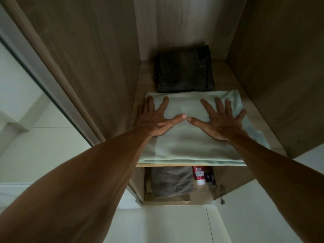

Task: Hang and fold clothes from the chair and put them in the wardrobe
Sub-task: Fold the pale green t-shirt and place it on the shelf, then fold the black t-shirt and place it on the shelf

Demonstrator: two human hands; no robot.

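**A:** Where does the garment lie?

**B:** The pale green folded cloth (189, 148) sits on the upper shelf (253, 109) of the wardrobe (87, 58), toward the front; its near edge hangs a little over the shelf's lip; its far edge meets the dark folded jeans (184, 71), which lie behind it near the back wall.

**A:** And the person's hands?

**B:** Both lie palm down on top of the cloth, arms stretched forward; the left hand (154, 118) covers the left half, close to the wardrobe's side wall; the right hand (222, 121) covers the right half.

**A:** How are the fingers?

**B:** Straight and spread wide on each hand, with nothing curled round and nothing pinched; the left fingers (165, 102) and the right fingers (206, 106) point toward the jeans without reaching them; the two thumbs turn inward and their tips nearly meet over the cloth's middle.

**A:** What shows under the shelf?

**B:** A lower compartment, dim; a grey folded garment (171, 183) lies in it; just to its right stands a red-and-white bottle (199, 175); beside that is a small dark object (208, 178), perhaps another container, though the shade is too deep to be sure.

**A:** And around the wardrobe?

**B:** A pale floor (166, 225) below the opening; a door frame (43, 67) runs along the left.
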